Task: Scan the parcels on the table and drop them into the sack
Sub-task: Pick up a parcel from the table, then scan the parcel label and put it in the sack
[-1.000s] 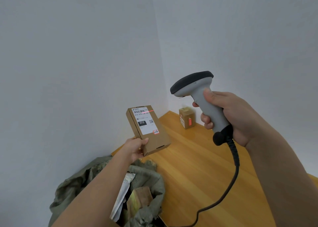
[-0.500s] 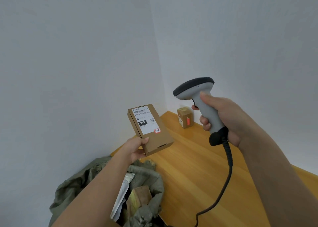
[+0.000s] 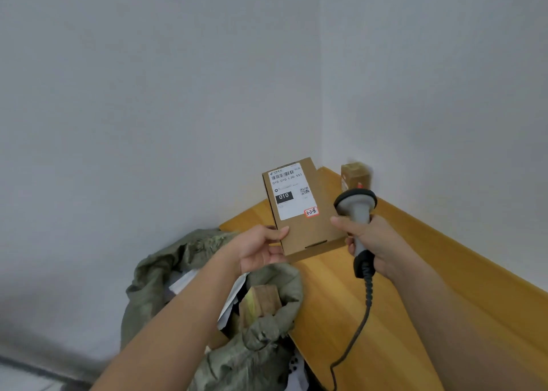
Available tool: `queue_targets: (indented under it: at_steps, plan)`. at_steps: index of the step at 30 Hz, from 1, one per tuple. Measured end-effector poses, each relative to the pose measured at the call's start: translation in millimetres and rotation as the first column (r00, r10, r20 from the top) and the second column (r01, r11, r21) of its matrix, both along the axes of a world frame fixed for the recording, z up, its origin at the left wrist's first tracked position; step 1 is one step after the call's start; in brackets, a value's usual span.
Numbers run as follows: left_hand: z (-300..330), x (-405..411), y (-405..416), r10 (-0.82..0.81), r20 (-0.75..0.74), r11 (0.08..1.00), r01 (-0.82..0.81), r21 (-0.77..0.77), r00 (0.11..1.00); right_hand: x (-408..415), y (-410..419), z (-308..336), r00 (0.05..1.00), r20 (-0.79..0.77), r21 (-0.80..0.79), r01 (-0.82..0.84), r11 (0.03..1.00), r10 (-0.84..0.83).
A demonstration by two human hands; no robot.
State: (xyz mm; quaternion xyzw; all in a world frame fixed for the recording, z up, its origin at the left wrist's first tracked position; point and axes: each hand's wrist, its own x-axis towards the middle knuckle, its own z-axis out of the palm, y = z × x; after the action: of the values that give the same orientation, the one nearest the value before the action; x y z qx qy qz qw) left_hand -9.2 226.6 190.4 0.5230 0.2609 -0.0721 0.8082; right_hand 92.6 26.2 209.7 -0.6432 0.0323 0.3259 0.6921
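The left hand [image 3: 261,249] is gripping a flat cardboard parcel [image 3: 308,212] by its lower left corner, the thumb lying across the front face and the fingers curling underneath. The parcel is being held up in the air, label side toward the camera, tilted a little to the right, above the near left corner of the worktop [image 3: 385,316] and just over the mouth of the sack [image 3: 267,346]. A white shipping label [image 3: 292,195] is covering the upper part of its face, showing a barcode, a black block reading 010 and a small red-edged sticker at its lower right corner.

The right hand [image 3: 376,245] is wrapping its grip around the handle of a grey barcode scanner [image 3: 357,209], whose dark head is sitting just to the right of the parcel, pointing away from the camera. A black coiled cable [image 3: 366,304] is hanging from the handle and trailing down over the wooden worktop.

The olive-green sack is slumping open at the left edge of the worktop, holding a brown box and white packets inside. A second, smaller cardboard parcel [image 3: 354,174] is standing in the far corner of the worktop against the grey wall [image 3: 148,94], just behind the scanner head.
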Motion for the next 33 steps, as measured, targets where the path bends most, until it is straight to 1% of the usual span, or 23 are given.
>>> queue_targets:
  at_steps: [4,6,7,8,9,10,11,12,13,14,15,17,18,20,22,24,25,27,28,29,31,33]
  plan:
    - [-12,-32,26,0.013,0.019,0.997,-0.011,-0.077,1.0,-16,28,-17,0.992,-0.041,-0.017,-0.118,0.993,0.118]
    - [-20,-43,46,0.058,-0.005,0.998,-0.058,-0.029,0.998,-23,45,-24,0.991,-0.055,-0.019,-0.126,0.992,0.125]
    - [-23,-48,56,0.113,-0.038,0.993,-0.112,0.029,0.993,-26,54,-27,0.991,-0.058,-0.032,-0.124,0.992,0.122]
    - [-28,-52,70,0.184,-0.089,0.974,-0.17,0.147,0.979,-29,62,-29,0.991,-0.057,-0.053,-0.12,0.991,0.117]
    - [-34,-57,85,0.25,-0.149,0.922,-0.188,0.338,0.957,-32,71,-31,0.992,-0.051,-0.083,-0.118,0.99,0.114]
    - [-43,-64,102,0.321,-0.214,0.796,-0.14,0.589,0.923,-35,79,-32,0.992,-0.045,-0.118,-0.123,0.985,0.118]
    - [-52,-72,118,0.388,-0.283,0.591,-0.001,0.806,0.877,-38,87,-34,0.991,-0.044,-0.148,-0.131,0.98,0.126]
    - [-60,-83,134,0.453,-0.354,0.39,0.176,0.904,0.818,-41,95,-35,0.99,-0.047,-0.178,-0.138,0.974,0.132]
    - [-69,-96,149,0.51,-0.418,0.302,0.298,0.905,0.752,-44,103,-37,0.989,-0.05,-0.205,-0.147,0.968,0.14]
    - [-78,-108,162,0.553,-0.479,0.291,0.381,0.878,0.681,-48,112,-40,0.987,-0.055,-0.231,-0.162,0.96,0.153]
    - [-89,-120,176,0.572,-0.526,0.327,0.413,0.85,0.629,-52,121,-43,0.985,-0.061,-0.249,-0.174,0.953,0.164]
    - [-104,-142,198,0.556,-0.603,0.447,0.406,0.797,0.572,-61,141,-48,0.982,-0.075,-0.267,-0.188,0.945,0.174]
    - [-112,-151,207,0.517,-0.631,0.483,0.411,0.773,0.578,-67,151,-50,0.98,-0.088,-0.272,-0.198,0.942,0.18]
    - [-121,-167,220,0.391,-0.669,0.495,0.468,0.732,0.632,-76,171,-53,0.972,-0.109,-0.289,-0.231,0.929,0.208]
    - [-130,-181,232,0.358,-0.642,0.476,0.459,0.75,0.678,-84,190,-54,0.959,-0.125,-0.316,-0.28,0.907,0.253]
    - [-130,-193,243,0.401,-0.539,0.454,0.35,0.819,0.741,-93,209,-56,0.943,-0.122,-0.354,-0.332,0.874,0.309]
    - [-128,-198,251,0.443,-0.463,0.419,0.279,0.864,0.768,-97,218,-58,0.935,-0.12,-0.37,-0.353,0.859,0.333]
    - [-112,-205,260,0.538,-0.356,0.4,0.14,0.906,0.764,-104,236,-60,0.921,-0.115,-0.396,-0.386,0.833,0.372]
    - [-103,-208,265,0.578,-0.331,0.38,0.113,0.918,0.746,-108,246,-62,0.913,-0.116,-0.406,-0.403,0.82,0.391]
    - [-93,-211,269,0.604,-0.302,0.341,0.104,0.934,0.738,-113,255,-63,0.902,-0.114,-0.412,-0.424,0.807,0.416]
    - [-81,-218,279,0.607,-0.309,0.305,0.144,0.941,0.732,-125,277,-68,0.874,-0.101,-0.416,-0.471,0.778,0.476]
    - [-77,-227,286,0.604,-0.333,0.321,0.161,0.933,0.724,-137,296,-77,0.845,-0.08,-0.415,-0.51,0.753,0.528]
